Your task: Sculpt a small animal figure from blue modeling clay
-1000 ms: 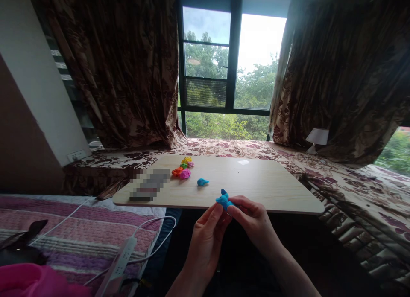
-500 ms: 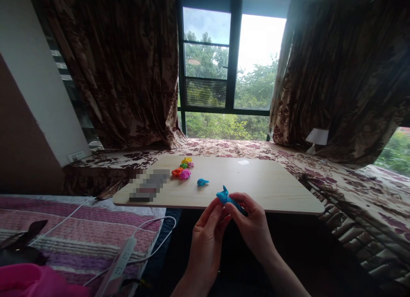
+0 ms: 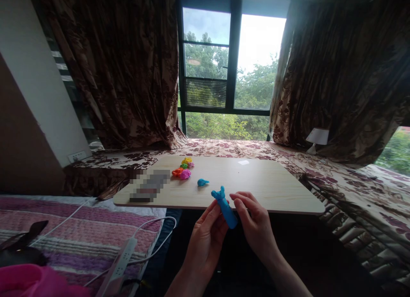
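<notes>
A long piece of blue modelling clay (image 3: pixel 228 214) is in my left hand (image 3: pixel 206 233), pinched between thumb and fingers near the table's front edge. Its top end is shaped into little upright prongs, and its rounded lower end points down toward me. Just to the right is my right hand (image 3: pixel 254 220), fingers bent and slightly apart, with nothing visible in them. Beyond the hands, a smaller blue clay lump (image 3: pixel 201 182) with a pointed tip lies on the table.
The pale wooden table (image 3: pixel 272 186) also bears orange clay (image 3: pixel 177 172), pink clay (image 3: pixel 185 174), yellow clay (image 3: pixel 186 160) and green clay (image 3: pixel 183 166). A blurred-out dark object (image 3: pixel 149 186) lies at its left. A power strip (image 3: pixel 120 263) with a white cable rests on the bed.
My right hand has let go of the blue clay and moved slightly right. In my left hand the clay now shows its full length and its pronged end.
</notes>
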Demonstrator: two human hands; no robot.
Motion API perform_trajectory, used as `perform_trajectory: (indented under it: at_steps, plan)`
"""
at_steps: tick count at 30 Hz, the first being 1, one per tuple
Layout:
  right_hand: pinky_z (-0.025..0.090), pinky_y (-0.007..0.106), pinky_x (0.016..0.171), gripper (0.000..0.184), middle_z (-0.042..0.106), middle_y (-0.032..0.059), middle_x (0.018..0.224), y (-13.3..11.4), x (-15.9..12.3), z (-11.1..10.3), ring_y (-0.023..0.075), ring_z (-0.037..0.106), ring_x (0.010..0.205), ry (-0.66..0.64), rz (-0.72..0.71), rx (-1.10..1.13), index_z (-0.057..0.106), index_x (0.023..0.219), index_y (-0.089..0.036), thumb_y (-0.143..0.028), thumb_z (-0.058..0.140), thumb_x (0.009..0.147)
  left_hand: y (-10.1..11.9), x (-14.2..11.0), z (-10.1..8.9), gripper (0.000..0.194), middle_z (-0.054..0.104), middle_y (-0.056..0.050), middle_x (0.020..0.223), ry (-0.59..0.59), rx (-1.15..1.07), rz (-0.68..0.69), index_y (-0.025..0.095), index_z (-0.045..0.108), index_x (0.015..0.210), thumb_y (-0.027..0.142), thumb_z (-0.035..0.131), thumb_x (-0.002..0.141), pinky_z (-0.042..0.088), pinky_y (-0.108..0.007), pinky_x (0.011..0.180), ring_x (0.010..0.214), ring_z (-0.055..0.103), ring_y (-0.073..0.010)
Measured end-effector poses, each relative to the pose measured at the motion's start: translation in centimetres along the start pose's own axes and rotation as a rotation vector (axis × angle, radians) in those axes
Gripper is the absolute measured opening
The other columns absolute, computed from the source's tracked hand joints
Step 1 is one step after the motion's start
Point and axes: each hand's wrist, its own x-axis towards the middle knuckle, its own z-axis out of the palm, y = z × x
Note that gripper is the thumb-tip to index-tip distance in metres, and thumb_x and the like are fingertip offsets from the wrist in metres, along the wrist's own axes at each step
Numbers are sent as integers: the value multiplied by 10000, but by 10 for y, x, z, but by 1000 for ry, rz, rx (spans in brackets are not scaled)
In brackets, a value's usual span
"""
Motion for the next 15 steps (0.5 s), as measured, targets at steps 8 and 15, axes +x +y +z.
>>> perform_trajectory:
  at_steps: [8,15]
  plan:
    - [474,315,843,247,595,42,1012,-1,0,3,186,574,955,-47,-21,-33,665,1080,-259,-226,509,891,1,-5,4,248,720,-89,968,-52,57,11,132,678,1026,192,637,790,550,-247,754,887,671,-181]
    - [465,349,823,241,601,44,981,2,-3,3,199,550,926,3,-124,-201,665,1067,-277,-212,539,872,1,-4,8,192,734,-80,883,38,110,45,118,701,944,154,671,758,559,-226,721,820,683,-170]
